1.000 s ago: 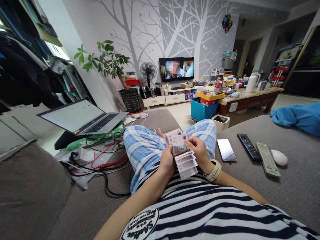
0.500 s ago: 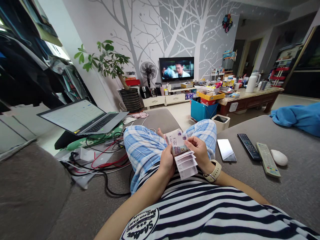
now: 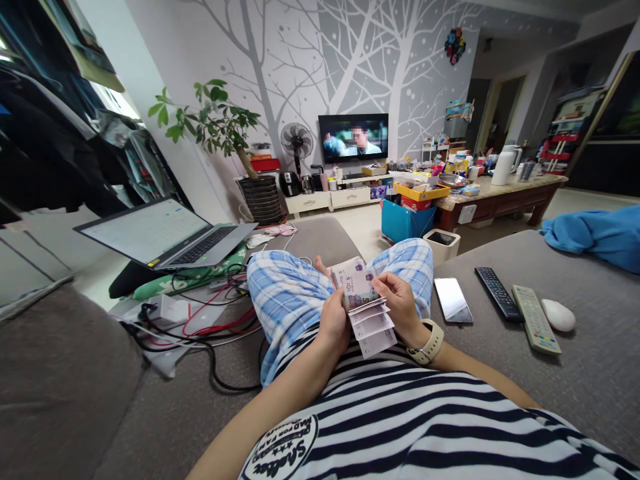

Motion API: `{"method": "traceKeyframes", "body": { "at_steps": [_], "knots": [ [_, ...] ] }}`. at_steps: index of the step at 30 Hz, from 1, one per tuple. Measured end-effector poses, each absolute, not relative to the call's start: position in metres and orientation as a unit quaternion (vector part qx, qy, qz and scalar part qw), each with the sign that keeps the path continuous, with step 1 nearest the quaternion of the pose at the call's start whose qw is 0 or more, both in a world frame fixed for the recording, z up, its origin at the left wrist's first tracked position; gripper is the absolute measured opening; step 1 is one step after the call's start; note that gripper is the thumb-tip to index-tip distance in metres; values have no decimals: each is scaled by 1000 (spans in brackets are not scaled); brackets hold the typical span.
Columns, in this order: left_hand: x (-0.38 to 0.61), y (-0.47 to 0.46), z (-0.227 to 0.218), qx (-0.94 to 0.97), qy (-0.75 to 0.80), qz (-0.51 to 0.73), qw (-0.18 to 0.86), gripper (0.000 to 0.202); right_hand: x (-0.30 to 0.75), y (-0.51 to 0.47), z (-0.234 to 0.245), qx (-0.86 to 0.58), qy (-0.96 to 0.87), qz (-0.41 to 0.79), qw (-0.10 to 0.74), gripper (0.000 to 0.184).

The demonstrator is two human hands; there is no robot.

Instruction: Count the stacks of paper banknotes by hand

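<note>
A stack of purple-grey banknotes (image 3: 356,279) marked with a 5 is held over my lap, between my crossed legs in blue checked trousers (image 3: 287,283). My left hand (image 3: 334,321) grips the stack at its left side, thumb on top. Several notes hang folded down toward my striped shirt, their paler faces showing. At the stack's right edge my right hand (image 3: 401,307) pinches with thumb and forefinger; its other fingers are curled and partly hidden. A cream watch (image 3: 430,341) is on my right wrist.
On the sofa to my right lie a phone (image 3: 453,300), a black remote (image 3: 497,293), a pale remote (image 3: 537,319) and a white mouse (image 3: 559,315). Left of me sit an open laptop (image 3: 165,237) and tangled cables (image 3: 220,327). A bin (image 3: 440,245) stands ahead.
My right fingertips have shifted slightly at the stack's right edge, and the upper notes' lower part has flipped downward a little. My left hand keeps its hold.
</note>
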State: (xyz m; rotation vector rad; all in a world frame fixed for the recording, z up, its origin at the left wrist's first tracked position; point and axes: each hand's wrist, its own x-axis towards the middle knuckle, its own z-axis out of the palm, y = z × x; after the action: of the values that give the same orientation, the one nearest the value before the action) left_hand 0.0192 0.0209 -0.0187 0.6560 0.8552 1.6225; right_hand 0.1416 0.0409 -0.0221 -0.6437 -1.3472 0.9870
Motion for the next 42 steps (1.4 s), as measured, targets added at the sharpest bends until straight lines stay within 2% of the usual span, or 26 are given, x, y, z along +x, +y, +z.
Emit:
{"method": "traceKeyframes", "body": {
  "at_steps": [21, 30, 36, 42],
  "knots": [
    [16, 28, -27, 256, 336, 695, 582, 26, 141, 42, -24, -241, -580, 462, 626, 32],
    [18, 25, -22, 254, 352, 690, 579, 24, 140, 49, -26, -314, -576, 442, 612, 29],
    [18, 20, -16, 270, 378, 676, 572, 14, 141, 55, -30, -333, -563, 450, 608, 28],
    [20, 20, -17, 264, 372, 684, 569, 19, 141, 50, -25, -331, -586, 425, 605, 33]
  ]
}}
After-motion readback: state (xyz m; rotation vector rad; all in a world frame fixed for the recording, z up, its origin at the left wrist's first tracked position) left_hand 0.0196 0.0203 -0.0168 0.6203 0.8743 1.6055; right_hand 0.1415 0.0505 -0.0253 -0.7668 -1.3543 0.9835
